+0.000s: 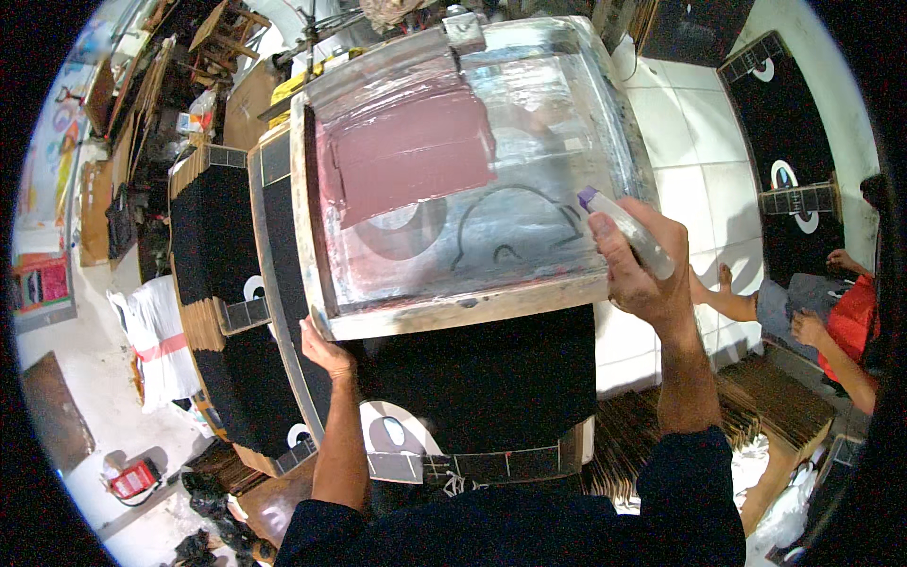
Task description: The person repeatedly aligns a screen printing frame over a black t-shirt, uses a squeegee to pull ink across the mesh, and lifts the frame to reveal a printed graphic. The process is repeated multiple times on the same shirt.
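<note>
A wooden-framed printing screen (472,314) is tilted up over black printed cardboard (472,378). Dull red ink covers the upper left of its mesh (406,151), and eye shapes show through or on the mesh. My left hand (328,352) grips the frame's near left corner, its fingers partly hidden behind it. At the frame's right side, my right hand (647,265) is closed round a whitish, bottle-like thing with a purple tip (588,197). The tip points toward the mesh. Whether it is a spray bottle, I cannot tell for certain.
Stacks of black cardboard (215,231) stand on the left, and brown cardboard sheets (619,454) are piled at the lower right. Another person in a red garment (850,326) sits at the far right. Printed black panels (789,142) lie along the right wall.
</note>
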`<state>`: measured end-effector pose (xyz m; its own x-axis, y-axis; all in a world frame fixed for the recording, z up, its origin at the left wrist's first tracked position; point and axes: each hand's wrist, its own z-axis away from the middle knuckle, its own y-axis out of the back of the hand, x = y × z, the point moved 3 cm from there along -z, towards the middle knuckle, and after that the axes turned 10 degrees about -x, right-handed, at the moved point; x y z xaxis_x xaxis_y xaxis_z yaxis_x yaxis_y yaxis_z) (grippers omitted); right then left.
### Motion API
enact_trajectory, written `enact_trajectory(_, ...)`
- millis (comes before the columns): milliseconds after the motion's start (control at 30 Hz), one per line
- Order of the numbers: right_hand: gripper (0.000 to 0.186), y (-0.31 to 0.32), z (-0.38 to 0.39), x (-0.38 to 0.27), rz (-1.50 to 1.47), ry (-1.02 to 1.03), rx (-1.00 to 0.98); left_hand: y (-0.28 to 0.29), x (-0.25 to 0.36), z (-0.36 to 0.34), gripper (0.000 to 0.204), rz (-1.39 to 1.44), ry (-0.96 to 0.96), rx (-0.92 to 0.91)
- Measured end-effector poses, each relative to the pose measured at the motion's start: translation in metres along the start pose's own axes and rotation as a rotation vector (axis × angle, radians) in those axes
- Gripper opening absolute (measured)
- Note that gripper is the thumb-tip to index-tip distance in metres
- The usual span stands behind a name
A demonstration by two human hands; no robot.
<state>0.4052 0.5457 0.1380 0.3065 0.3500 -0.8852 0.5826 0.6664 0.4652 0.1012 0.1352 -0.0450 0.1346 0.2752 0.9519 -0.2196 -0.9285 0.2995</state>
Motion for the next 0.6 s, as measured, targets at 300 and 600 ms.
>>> enact_trajectory(300,0.028,0.041,0.001,0.001,-0.116,0.145,-0.065,0.015,-0.006,-0.011,0.071,0.191,0.14,0.035)
enact_trajectory(600,0.044,0.054,0.049,0.032,-0.217,0.171,-0.243,0.016,0.003,-0.011,0.076,0.074,0.151,0.13)
